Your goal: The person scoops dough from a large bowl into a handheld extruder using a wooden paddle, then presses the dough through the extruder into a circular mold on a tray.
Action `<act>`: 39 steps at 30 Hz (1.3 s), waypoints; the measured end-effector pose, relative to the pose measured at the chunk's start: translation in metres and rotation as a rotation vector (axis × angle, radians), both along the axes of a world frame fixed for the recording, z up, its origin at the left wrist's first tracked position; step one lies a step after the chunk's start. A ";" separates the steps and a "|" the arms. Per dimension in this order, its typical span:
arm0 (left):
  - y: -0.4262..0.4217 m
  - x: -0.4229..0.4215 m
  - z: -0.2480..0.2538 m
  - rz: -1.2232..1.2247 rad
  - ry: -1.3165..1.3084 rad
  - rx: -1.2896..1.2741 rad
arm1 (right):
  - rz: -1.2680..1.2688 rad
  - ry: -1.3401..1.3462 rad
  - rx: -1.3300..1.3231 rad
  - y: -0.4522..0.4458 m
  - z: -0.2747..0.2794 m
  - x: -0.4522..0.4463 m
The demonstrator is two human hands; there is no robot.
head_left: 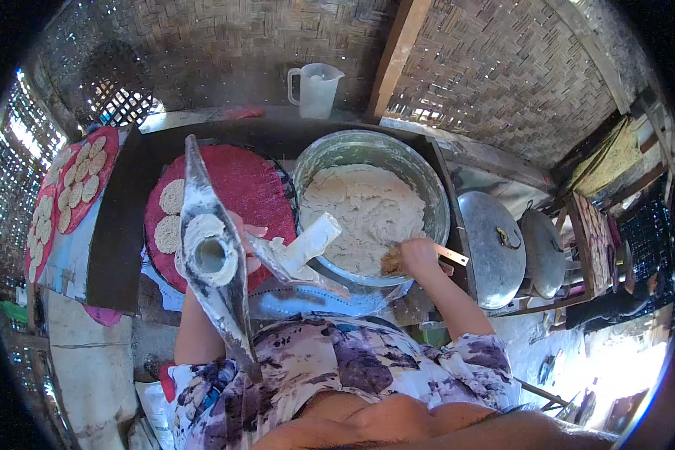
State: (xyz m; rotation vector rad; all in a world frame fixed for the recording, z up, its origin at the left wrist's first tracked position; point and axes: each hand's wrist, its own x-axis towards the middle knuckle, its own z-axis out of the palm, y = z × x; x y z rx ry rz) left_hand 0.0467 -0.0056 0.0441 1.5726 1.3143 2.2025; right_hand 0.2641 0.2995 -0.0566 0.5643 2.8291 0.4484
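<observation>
The long, flour-smeared wooden piece (236, 300), with a white-crusted round hole, slants over the red disc (251, 169) on the left. Just right, a shorter wooden piece (307, 281) has a dough-coated cylinder tilting toward the basin (431, 187). Thick, pale dough (360, 202) fills the basin's bottom, a brown scoop (391, 261) at its near right edge.

No text, label, brand, number or sign can be read on anything in view.
</observation>
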 end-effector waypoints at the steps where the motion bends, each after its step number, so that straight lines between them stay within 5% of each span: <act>1: 0.001 -0.002 -0.007 0.020 0.007 -0.023 | -0.053 0.034 -0.048 -0.002 0.004 0.002; 4: -0.007 0.001 -0.012 0.040 -0.156 -0.195 | -0.157 0.151 -0.251 -0.005 0.033 0.009; 7: -0.014 -0.021 -0.035 -0.407 -0.876 -0.207 | -0.179 0.258 -0.625 -0.004 0.092 0.023; 10: 0.011 -0.025 -0.042 -0.365 -0.853 -0.381 | -0.189 0.311 -1.071 0.018 0.134 0.035; 13: 0.041 0.003 0.013 0.157 0.138 -0.599 | -0.135 0.317 -1.455 0.037 0.162 0.040; 17: 0.088 0.001 -0.011 0.126 0.395 -0.830 | -0.021 0.262 -1.433 0.031 0.199 0.022; 20: 0.094 0.015 0.010 0.060 0.414 -0.776 | 0.279 0.219 -1.134 0.020 0.219 0.006; 25: 0.102 0.019 0.013 0.146 0.493 -0.842 | 0.777 0.531 -0.093 -0.014 0.266 -0.013; 31: 0.114 0.008 -0.013 0.289 0.482 -0.744 | 1.053 0.582 0.633 -0.092 0.228 -0.030; 33: 0.129 -0.023 -0.063 0.263 0.430 -0.718 | 1.014 0.557 0.549 -0.087 0.219 -0.024; 35: 0.120 -0.026 -0.060 0.288 0.328 -0.752 | 1.032 0.656 0.428 -0.075 0.221 -0.021; 38: 0.103 -0.035 -0.053 0.292 0.192 -0.730 | 0.738 0.872 0.319 -0.066 0.258 0.005; 39: 0.103 -0.038 -0.052 0.333 0.315 -0.657 | 0.700 0.932 0.329 -0.057 0.262 0.004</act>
